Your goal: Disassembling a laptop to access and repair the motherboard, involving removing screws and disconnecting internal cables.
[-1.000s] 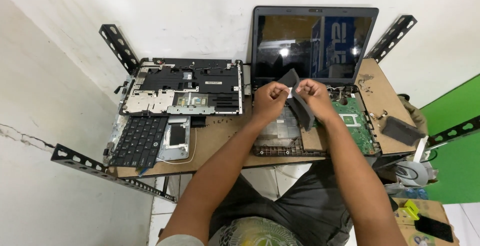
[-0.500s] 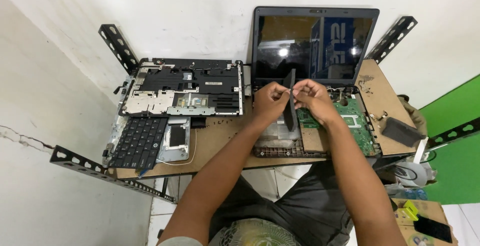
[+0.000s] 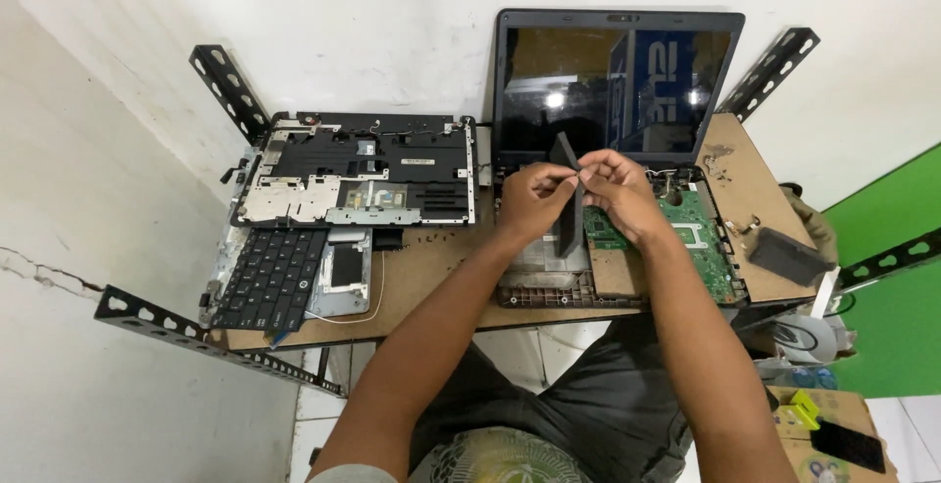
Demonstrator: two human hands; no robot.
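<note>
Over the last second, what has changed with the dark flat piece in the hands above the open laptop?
The dark flat piece has turned: a second ago its broad face showed between the hands, now it stands edge-on, hanging down over the open laptop base. The left hand and right hand both kept hold of its top end. The bench parts, keyboard and green board stayed put.

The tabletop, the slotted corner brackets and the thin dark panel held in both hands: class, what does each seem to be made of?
The tabletop looks like raw fibreboard or hardboard: flat matt brown, no grain. The slotted brackets look like black-painted steel angle, with punched holes. The thin dark panel, pinched between the left hand and right hand, seems to be matt grey plastic, though that is uncertain.
</note>
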